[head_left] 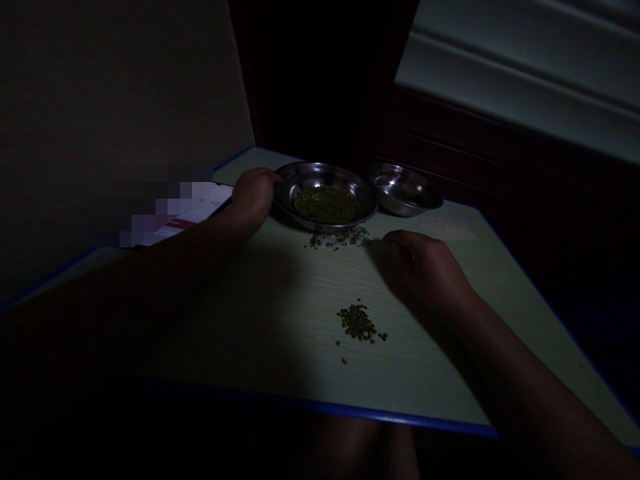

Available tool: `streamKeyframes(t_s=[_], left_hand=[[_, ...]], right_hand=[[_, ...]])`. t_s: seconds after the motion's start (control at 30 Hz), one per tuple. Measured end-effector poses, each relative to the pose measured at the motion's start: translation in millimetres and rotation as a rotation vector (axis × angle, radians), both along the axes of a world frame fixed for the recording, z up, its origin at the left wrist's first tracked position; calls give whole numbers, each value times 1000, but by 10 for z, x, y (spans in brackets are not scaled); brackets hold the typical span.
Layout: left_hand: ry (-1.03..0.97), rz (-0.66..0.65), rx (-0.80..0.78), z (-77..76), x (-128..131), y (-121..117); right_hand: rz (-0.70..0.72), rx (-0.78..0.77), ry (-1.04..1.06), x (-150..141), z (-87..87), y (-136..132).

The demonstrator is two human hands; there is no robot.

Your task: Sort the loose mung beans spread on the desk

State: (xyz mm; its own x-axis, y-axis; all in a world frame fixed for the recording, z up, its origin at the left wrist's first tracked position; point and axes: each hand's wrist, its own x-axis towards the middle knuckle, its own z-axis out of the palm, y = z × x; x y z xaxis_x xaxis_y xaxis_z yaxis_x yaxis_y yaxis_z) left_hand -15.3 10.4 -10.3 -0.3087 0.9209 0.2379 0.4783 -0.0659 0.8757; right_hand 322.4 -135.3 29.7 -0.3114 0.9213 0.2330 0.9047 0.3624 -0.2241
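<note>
My left hand (255,193) is closed at the left rim of a shallow steel bowl (367,208), its fingertips pinching the edge. Inside lie many small green beans (327,204) that look like mung beans. Just in front of the bowl, dark bits and beans (340,238) are scattered on the table. Beside that scatter, on its right, my right hand (423,260) hovers low with its fingers pinched together. A thin tip seems to stick out from the fingers, too dark to name. Nearer to me, a small loose pile of green beans (357,323) rests on the tabletop.
A second steel bowl (405,197) stands behind to the right, with pale crumbs (445,227) near it. At the left lies a phone or tablet with a lit screen (195,210). The pale table (240,320) has a blue edge. The room is dim.
</note>
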Motion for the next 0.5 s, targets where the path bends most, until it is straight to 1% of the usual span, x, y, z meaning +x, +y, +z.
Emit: streamKeyframes(t_s=[0.1, 0.23, 0.3, 0.4, 0.5], left_hand=[[-6, 8, -13, 34, 34, -41], [-5, -13, -8, 69, 77, -90], [12, -7, -4, 79, 86, -102], [21, 4, -9, 73, 80, -90], [-22, 2, -11, 35, 60, -46]], right_hand=[[-2, 22, -22, -2, 34, -26], [-58, 96, -17, 35, 58, -42], [-57, 117, -25, 50, 61, -42], [-37, 114, -65, 36, 64, -40], [-53, 87, -102, -21, 64, -45]])
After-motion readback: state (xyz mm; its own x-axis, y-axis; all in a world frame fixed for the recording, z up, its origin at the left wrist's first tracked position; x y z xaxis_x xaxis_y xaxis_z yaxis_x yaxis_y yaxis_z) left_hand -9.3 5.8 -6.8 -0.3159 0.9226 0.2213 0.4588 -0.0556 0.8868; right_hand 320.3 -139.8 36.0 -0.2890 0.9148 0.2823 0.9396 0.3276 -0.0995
